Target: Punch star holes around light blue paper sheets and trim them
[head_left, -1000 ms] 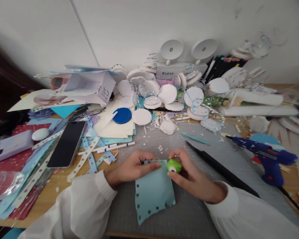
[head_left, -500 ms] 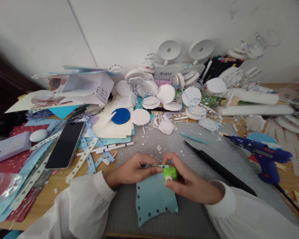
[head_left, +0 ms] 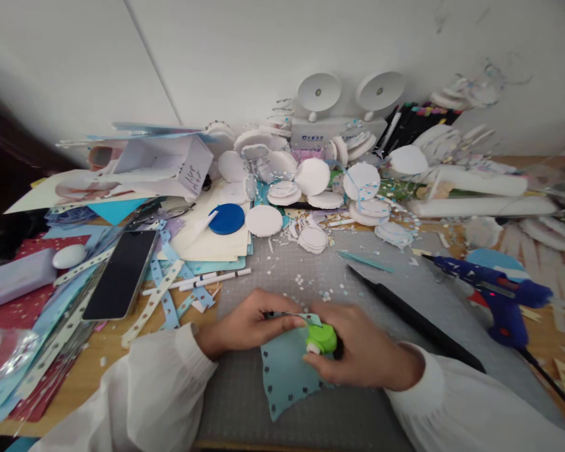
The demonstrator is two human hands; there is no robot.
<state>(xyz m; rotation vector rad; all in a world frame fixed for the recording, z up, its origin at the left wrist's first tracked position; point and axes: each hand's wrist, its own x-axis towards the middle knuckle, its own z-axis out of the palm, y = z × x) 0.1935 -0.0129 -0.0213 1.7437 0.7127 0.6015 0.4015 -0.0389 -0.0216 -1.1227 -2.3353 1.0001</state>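
Note:
A light blue paper sheet (head_left: 289,370) with small flower-shaped holes along its edges lies over the grey cutting mat (head_left: 245,417). My left hand (head_left: 252,320) pinches the sheet's top edge between thumb and fingers. My right hand (head_left: 358,345) is wrapped round a green paper punch (head_left: 322,339), its thumb below the punch's pale part. The punch sits at the sheet's upper right edge. Small pale punched bits (head_left: 301,282) are scattered on the mat beyond my hands.
A black pen-like tool (head_left: 414,317) and blue glue gun (head_left: 499,295) lie to the right. At left are a phone (head_left: 121,275), punched paper strips (head_left: 153,301) and stacked papers. White discs (head_left: 313,177) crowd the back, near a two-headed lamp (head_left: 319,92).
The sheet's lower part has swung slightly right and up. My right hand has turned with the punch, its index finger now lower. More punched bits show on the mat.

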